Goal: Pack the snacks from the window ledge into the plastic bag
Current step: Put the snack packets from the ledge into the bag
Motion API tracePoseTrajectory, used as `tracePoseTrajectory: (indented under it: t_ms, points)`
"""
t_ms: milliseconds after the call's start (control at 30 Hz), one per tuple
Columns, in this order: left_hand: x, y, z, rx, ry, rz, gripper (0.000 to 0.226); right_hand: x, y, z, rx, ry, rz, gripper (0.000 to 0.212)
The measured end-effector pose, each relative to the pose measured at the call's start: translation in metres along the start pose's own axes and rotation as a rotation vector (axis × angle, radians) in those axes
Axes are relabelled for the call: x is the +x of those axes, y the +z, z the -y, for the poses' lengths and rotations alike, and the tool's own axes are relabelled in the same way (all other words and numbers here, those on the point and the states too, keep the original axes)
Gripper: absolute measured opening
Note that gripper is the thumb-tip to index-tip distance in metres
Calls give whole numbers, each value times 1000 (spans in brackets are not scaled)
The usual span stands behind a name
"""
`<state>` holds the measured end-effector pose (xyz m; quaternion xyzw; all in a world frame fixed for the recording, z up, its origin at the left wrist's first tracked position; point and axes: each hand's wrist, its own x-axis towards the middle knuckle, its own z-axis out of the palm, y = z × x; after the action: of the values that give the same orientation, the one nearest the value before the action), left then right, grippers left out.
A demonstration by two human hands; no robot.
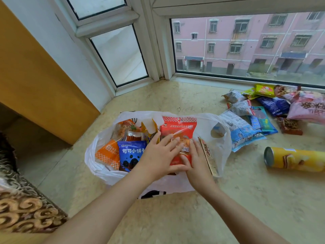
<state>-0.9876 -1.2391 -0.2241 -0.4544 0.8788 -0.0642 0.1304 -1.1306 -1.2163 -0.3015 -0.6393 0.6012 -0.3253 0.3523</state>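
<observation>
Nearby, loose snack packets (260,110) and a yellow can (295,159) flank the plastic bag (219,147).

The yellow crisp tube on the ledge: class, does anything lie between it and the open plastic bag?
Nothing visible does. The yellow crisp tube lies on its side on bare ledge, right of the plastic bag. The blue-and-white packet sits further back, clear of that path. Both hands rest inside the bag's mouth.

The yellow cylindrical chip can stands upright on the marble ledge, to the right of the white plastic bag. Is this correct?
Not quite. In the head view the yellow cylindrical chip can lies on its side, its metal end facing the white plastic bag. The rest holds: it is on the marble ledge, to the right of the bag.
</observation>
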Motion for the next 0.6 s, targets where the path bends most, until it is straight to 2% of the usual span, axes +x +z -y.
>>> tracePoseTrajectory:
  t_ms: [167,267,333,400,500,600]
  points:
    - [16,12,4,123,-10,230,84,12,-15,-36,-438,-86,159,87]
    - [19,19,0,166,-47,272,82,7,-29,-41,-761,-240,51,75]
    - [21,18,-5,193,-51,314,82,10,-42,-43,-865,-380,-87,61]
    - [25,12,-9,197,-52,323,80,18,-59,-43,-922,-466,-237,58]
    - [31,-1,-16,143,-76,231,69,42,-88,-42,-1003,-347,-339,66]
    - [40,-3,-23,112,-107,203,63,64,-101,-39,-1024,-217,-282,79]
